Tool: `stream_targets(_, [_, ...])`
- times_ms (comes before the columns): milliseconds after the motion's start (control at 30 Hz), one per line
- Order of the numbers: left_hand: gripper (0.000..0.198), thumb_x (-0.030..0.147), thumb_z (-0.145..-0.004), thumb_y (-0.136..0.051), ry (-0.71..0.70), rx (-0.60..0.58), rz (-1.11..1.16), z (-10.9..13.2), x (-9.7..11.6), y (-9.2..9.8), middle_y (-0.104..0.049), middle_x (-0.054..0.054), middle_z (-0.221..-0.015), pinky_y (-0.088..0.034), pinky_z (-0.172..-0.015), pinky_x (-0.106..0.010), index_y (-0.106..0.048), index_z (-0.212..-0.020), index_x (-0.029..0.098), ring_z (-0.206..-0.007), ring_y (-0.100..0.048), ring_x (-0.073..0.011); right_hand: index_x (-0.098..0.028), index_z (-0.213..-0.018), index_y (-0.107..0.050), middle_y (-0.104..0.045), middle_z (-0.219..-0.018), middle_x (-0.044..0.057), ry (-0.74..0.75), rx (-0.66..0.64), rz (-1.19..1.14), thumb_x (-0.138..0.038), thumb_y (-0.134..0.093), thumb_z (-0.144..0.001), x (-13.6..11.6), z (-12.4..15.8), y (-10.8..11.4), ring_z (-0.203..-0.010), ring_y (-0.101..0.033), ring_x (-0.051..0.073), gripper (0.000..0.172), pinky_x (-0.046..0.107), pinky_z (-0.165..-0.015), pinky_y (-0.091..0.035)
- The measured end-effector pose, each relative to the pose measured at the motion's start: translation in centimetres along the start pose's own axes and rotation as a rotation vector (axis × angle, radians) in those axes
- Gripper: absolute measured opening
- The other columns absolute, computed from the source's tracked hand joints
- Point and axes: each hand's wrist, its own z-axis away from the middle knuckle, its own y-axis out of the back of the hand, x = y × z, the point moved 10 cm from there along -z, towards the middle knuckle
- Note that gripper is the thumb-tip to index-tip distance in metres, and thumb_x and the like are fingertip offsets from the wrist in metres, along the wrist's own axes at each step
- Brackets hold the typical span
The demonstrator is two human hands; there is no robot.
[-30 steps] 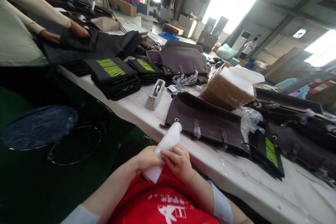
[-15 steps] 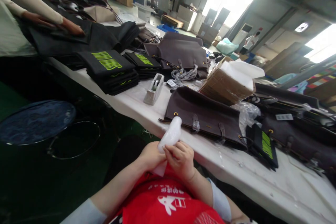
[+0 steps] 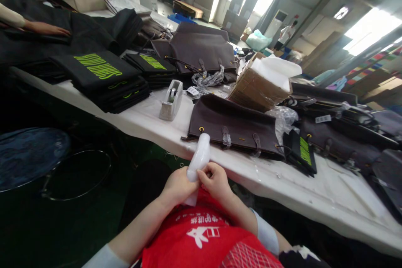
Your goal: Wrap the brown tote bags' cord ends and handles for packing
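Observation:
My left hand (image 3: 178, 187) is closed around a roll of white foam wrap (image 3: 200, 154), whose loose end hangs below my fist. Pinched against the roll's right side are the thumb and forefinger of my right hand (image 3: 216, 179); the exact spot between those fingertips is hard to make out. The roll's upper end meets the front left corner of a dark brown bag (image 3: 232, 123), near a brass eyelet. This bag lies flat along the table edge, with clear plastic round its strap tabs. Whether the roll encloses part of the bag is hidden.
On the white table (image 3: 336, 201) stand a tape dispenser (image 3: 171, 100), black folded pouches with green lettering (image 3: 100, 75), a second brown bag (image 3: 201, 46) and a cardboard box of white sheets (image 3: 259, 83). A co-worker's hand (image 3: 47, 27) rests on black material. A blue stool (image 3: 33, 155) is left below.
The view has swung right, so things sit further left. My right fingers have shifted on the roll, with thumb and forefinger now pinched together. The co-worker's hand is flatter.

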Motion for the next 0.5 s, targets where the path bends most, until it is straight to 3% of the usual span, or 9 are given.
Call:
stream_targets(200, [0.039, 0.046, -0.064, -0.069, -0.004, 0.037, 0.04, -0.2, -0.8, 0.7, -0.072, -0.008, -0.085, -0.045, -0.062, -0.028, -0.066, -0.088, 0.015, -0.077, -0.067, -0.0237, -0.017, -0.049, -0.046, -0.042, -0.045, -0.004, -0.274, -0.233, -0.201, -0.053, -0.064, -0.076, 5.0, 0.2, -2.6, -0.046, -0.032, 0.007, 0.048, 0.023, -0.045, -0.023])
stream_targets(300, [0.048, 0.044, -0.059, -0.074, 0.052, -0.04, 0.281, -0.4, -1.7, 0.4, -0.072, -0.009, -0.087, -0.048, -0.066, -0.03, -0.065, -0.094, 0.013, -0.079, -0.067, -0.0249, -0.017, -0.05, -0.045, -0.04, -0.044, -0.005, -0.333, -0.264, -0.236, -0.057, -0.068, -0.071, 6.7, 0.5, -2.7, -0.046, -0.03, 0.007, 0.05, 0.022, -0.045, -0.021])
stream_targets(400, [0.059, 0.05, -0.055, -0.077, 0.121, -0.164, 0.534, -0.2, -2.4, -0.3, -0.071, -0.009, -0.084, -0.049, -0.065, -0.03, -0.062, -0.097, 0.011, -0.076, -0.066, -0.0236, -0.017, -0.05, -0.044, -0.039, -0.045, -0.006, -0.319, -0.31, -0.259, -0.058, -0.066, -0.072, 6.9, 0.6, -2.6, -0.046, -0.029, 0.006, 0.052, 0.022, -0.045, -0.021])
stream_targets(500, [0.065, 0.051, -0.053, -0.08, 0.14, -0.185, 0.579, 0.3, -3.1, 0.3, -0.07, -0.008, -0.086, -0.049, -0.066, -0.029, -0.061, -0.099, 0.01, -0.078, -0.065, -0.0225, -0.015, -0.056, -0.051, -0.045, -0.048, -0.004, -0.289, -0.392, -0.307, -0.058, -0.06, -0.079, 6.0, 0.7, -2.9, -0.047, -0.035, 0.007, 0.05, 0.021, -0.045, -0.025])
